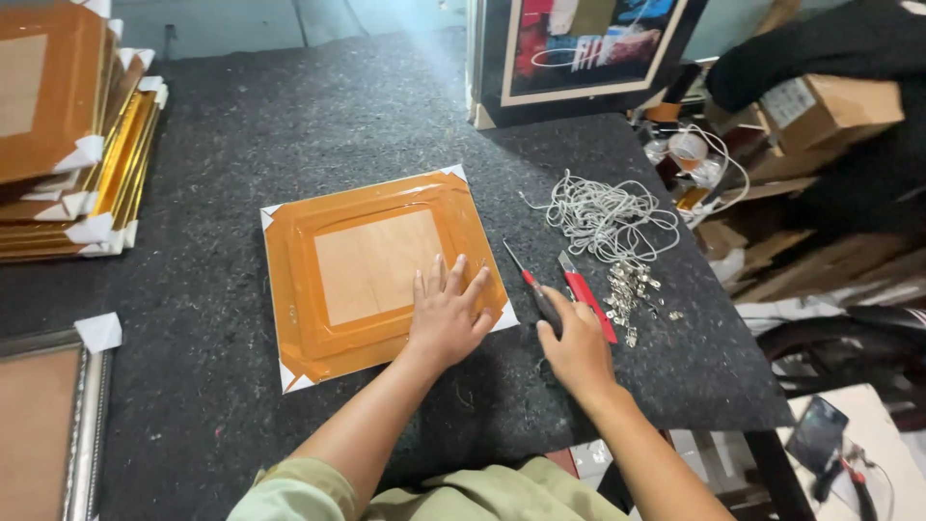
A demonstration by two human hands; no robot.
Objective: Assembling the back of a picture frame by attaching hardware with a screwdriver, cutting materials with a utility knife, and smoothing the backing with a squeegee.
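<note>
A square picture frame [328, 241] lies face down on the dark felt table [318, 125], wrapped in orange film with white corner protectors. My left hand [446, 314] rests flat on its lower right part, fingers spread. My right hand [577, 345] is just right of the frame and closes around the dark handle of a screwdriver [529, 280] with a red collar. A red utility knife [586, 297] lies right beside that hand.
A tangle of white cord [603, 214] and a heap of small metal hangers [629, 289] lie to the right. Stacked wrapped frames [68, 145] stand at far left, a silver frame [87, 425] at lower left, a framed picture [579, 48] at the back. Boxes [830, 111] crowd the right.
</note>
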